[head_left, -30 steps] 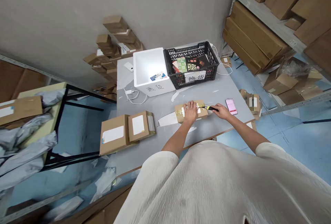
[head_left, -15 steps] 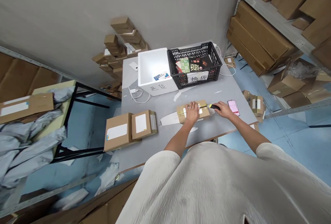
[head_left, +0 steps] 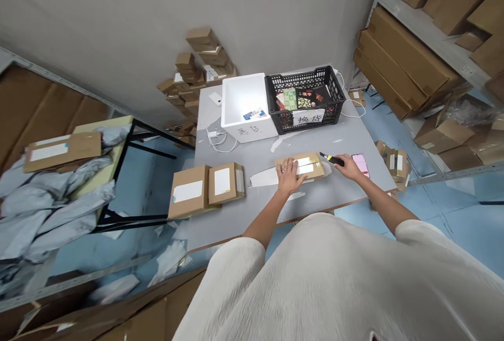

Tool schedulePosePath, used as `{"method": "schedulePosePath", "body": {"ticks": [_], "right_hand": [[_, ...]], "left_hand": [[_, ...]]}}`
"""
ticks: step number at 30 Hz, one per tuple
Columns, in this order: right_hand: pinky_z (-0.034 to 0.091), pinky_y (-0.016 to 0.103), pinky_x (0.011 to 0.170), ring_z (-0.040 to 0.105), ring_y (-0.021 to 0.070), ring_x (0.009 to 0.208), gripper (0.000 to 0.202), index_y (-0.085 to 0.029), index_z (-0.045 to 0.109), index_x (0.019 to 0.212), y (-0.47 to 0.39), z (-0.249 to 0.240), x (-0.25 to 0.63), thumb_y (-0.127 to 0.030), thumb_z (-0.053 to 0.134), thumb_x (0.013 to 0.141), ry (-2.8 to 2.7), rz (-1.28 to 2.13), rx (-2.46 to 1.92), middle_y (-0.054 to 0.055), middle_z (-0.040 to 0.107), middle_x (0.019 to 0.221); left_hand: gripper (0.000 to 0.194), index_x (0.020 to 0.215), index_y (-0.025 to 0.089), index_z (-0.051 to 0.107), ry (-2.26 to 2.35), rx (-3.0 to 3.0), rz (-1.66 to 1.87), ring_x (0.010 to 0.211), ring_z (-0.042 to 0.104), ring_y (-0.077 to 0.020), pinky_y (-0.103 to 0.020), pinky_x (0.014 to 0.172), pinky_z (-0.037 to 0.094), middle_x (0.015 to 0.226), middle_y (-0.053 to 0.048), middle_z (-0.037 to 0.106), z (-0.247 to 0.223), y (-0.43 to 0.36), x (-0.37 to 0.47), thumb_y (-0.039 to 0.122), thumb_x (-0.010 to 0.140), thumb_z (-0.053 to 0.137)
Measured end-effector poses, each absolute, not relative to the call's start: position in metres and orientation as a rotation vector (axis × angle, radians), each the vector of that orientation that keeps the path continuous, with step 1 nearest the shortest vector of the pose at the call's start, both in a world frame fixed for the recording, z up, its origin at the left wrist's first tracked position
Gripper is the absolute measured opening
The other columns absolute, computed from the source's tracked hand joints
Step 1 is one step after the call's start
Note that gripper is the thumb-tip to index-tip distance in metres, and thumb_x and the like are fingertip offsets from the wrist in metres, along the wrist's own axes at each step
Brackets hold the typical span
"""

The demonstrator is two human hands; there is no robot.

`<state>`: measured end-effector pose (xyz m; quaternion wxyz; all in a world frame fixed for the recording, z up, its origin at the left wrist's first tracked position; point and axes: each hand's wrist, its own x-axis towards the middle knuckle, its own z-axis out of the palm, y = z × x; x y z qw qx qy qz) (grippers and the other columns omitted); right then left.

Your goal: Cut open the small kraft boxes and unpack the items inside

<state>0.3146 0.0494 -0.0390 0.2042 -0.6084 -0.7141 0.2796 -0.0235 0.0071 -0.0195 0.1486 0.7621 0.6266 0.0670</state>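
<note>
A small taped carton [head_left: 315,165] with a white label lies near the table's front edge. Spread over its left part is my left hand [head_left: 289,176], fingers apart and pressing on the top. My right hand [head_left: 348,166] grips a black and yellow box cutter [head_left: 334,160], whose tip points left at the carton's right end. A phone with a pink screen [head_left: 360,165] lies just right of that hand. White paper [head_left: 263,179] sticks out from beneath the carton's left end.
Behind the carton stand a white foam box [head_left: 250,132] and a black crate [head_left: 339,107] holding books. Two labelled cartons [head_left: 189,192] [head_left: 222,181] sit at the left. Cables lie beside the foam box. Shelves with boxes flank the table; grey bags [head_left: 74,199] lie far left.
The cutter has moved off the carton's top to its right end. My left hand has shifted left on the carton and its fingers have spread. The whole view has shifted slightly.
</note>
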Motion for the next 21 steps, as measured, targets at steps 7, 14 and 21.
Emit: {"method": "schedulePosePath", "body": {"ticks": [7, 14, 21], "right_hand": [[0.058, 0.049, 0.105, 0.073, 0.0311, 0.119, 0.042, -0.025, 0.067, 0.133, 0.043, -0.044, 0.261, -0.047, 0.063, 0.097, -1.874, 1.052, -1.569, 0.011, 0.077, 0.133], [0.06, 0.048, 0.099, 0.075, 0.0326, 0.117, 0.048, -0.026, 0.06, 0.14, 0.036, -0.041, 0.245, -0.055, 0.056, 0.102, -1.834, 1.04, -1.671, 0.013, 0.078, 0.13], [0.06, 0.051, 0.097, 0.075, 0.0346, 0.111, 0.057, -0.023, 0.055, 0.144, 0.041, -0.034, 0.273, -0.063, 0.045, 0.106, -1.664, 0.961, -1.814, 0.016, 0.079, 0.126]], "left_hand": [[0.09, 0.172, 0.024, 0.038, 1.989, 2.021, 0.212, 0.171, 0.02, -0.0408, -0.062, 0.136, 0.021, 0.183, -0.02, 0.026, -0.027, -0.031, -0.064, 0.059, 0.095, 0.071], [0.087, 0.176, 0.025, 0.026, 1.901, 1.661, 0.408, 0.144, 0.061, -0.0334, -0.044, 0.111, 0.056, 0.166, -0.019, 0.049, -0.045, -0.027, -0.071, 0.04, 0.1, 0.065], [0.072, 0.16, 0.031, 0.056, 1.916, 1.708, 0.337, 0.129, 0.068, -0.0319, -0.04, 0.108, 0.054, 0.142, -0.011, 0.068, -0.029, -0.006, -0.06, 0.066, 0.098, 0.067]]}}
